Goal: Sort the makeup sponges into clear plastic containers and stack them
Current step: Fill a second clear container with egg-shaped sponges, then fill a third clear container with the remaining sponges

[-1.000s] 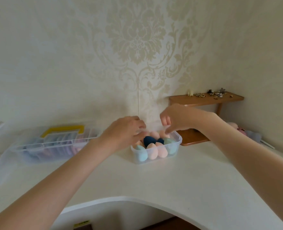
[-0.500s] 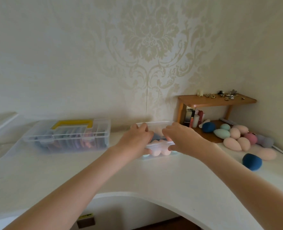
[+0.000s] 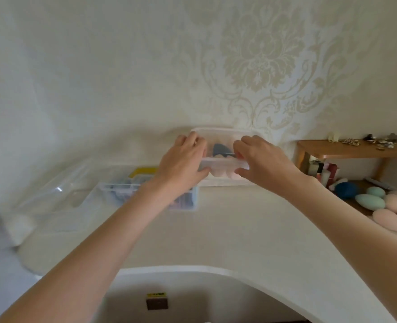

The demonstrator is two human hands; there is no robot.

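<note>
Head view.

A: Where is the box of sponges?

B: A clear plastic box [image 3: 223, 157] sits at the far middle of the white desk [image 3: 216, 229], close to the patterned wall. Its lid is on. A dark blue sponge and pale pink ones show through it.

A: And the hands?

B: Both grip the near edge. The left hand [image 3: 183, 163] curls over the left corner with its thumb under the rim. The right hand [image 3: 260, 162] pinches the rim at the right corner, fingers on top, thumb below.

A: How should it handle?

B: I would judge it light, since foam sponges weigh little. The thin plastic probably flexes and feels slick, so hold the rim at two opposite corners rather than the walls.

A: What else is there?

B: To the left, a larger clear bin [image 3: 151, 194] with a yellow part. At the far right, a wooden shelf [image 3: 356, 149], with loose sponges [image 3: 388, 210] in green, pink and blue near it, not yet sorted.
</note>
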